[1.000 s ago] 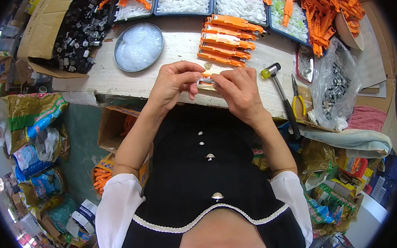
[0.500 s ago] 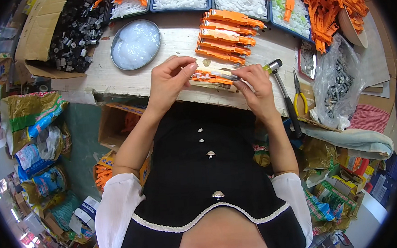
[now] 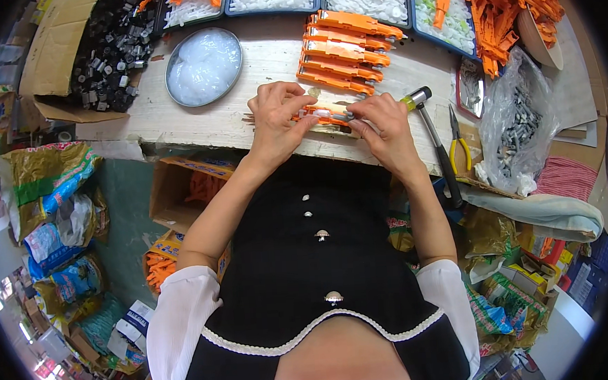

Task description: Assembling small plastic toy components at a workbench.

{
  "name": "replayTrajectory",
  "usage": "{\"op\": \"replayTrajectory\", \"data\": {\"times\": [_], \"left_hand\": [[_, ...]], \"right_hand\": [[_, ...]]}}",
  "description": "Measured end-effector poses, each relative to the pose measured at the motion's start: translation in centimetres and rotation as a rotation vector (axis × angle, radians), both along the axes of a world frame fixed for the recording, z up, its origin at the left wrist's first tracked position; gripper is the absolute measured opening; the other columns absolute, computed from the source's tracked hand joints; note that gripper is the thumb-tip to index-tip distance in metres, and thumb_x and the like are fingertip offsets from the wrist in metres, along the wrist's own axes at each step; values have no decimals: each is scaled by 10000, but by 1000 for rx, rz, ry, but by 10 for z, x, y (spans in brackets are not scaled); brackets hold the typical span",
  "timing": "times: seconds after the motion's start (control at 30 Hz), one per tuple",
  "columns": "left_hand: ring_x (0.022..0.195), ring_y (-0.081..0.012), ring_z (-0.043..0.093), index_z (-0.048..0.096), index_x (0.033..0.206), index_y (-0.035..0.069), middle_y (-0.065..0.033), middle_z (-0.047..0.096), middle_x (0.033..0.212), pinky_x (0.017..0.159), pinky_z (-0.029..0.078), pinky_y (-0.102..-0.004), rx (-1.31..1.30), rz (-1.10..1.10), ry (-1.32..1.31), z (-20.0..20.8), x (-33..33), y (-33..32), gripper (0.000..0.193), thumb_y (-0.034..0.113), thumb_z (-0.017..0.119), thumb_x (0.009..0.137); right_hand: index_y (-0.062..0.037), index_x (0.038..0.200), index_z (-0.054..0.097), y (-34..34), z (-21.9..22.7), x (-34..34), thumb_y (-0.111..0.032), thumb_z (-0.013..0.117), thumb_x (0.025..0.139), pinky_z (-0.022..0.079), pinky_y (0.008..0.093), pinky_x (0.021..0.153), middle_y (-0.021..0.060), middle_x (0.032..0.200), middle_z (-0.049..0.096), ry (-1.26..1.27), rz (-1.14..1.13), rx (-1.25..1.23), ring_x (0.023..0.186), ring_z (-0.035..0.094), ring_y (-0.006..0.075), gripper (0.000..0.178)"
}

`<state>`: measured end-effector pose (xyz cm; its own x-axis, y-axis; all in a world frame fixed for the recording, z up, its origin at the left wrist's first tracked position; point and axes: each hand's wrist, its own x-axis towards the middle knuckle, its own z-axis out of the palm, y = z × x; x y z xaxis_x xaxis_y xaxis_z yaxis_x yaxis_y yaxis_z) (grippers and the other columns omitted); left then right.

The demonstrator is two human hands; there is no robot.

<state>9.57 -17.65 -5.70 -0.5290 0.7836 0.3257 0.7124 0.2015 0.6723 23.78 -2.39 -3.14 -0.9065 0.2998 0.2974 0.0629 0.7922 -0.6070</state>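
A cluttered workroom surrounds a pale, worn table [image 3: 268, 60], with cardboard boxes and bright sacks toward the frame's left edge. At the upper centre, just beyond the table's near edge, a long orange plastic piece [image 3: 322, 114] lies between the person's hands. The left hand [image 3: 277, 118] pinches its left end; the right hand [image 3: 387, 119] has thumb and fingers closed on a slim grey part [image 3: 345, 116] at its right end.

The step in hand seems to be fitting or adjusting that part; the next move would call for a steady left grip and fine right-hand alignment.

The fingers hide both ends, and whether the grey part is seated cannot be told. Trays of white plastic parts [image 3: 362, 2] are cut off at the top.
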Motion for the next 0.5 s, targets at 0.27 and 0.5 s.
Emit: {"op": "replayTrajectory", "data": {"times": [0.27,0.5], "left_hand": [[948,-189,446,660,910,91,-19,548,954,807,298,-327,-8,10,-19,3,1,-1,278,175,718,652],[919,-175,455,657,874,95,-3,550,918,786,298,-314,16,15,-5,1,1,-1,247,175,723,649]], "right_hand": [[-60,926,617,-1,0,-5,-88,644,741,299,319,725,31,822,571,-11,30,55,807,515,193,189],[-86,911,610,-2,-5,-5,-80,652,720,283,326,685,21,801,548,2,36,43,790,511,178,196]]}}
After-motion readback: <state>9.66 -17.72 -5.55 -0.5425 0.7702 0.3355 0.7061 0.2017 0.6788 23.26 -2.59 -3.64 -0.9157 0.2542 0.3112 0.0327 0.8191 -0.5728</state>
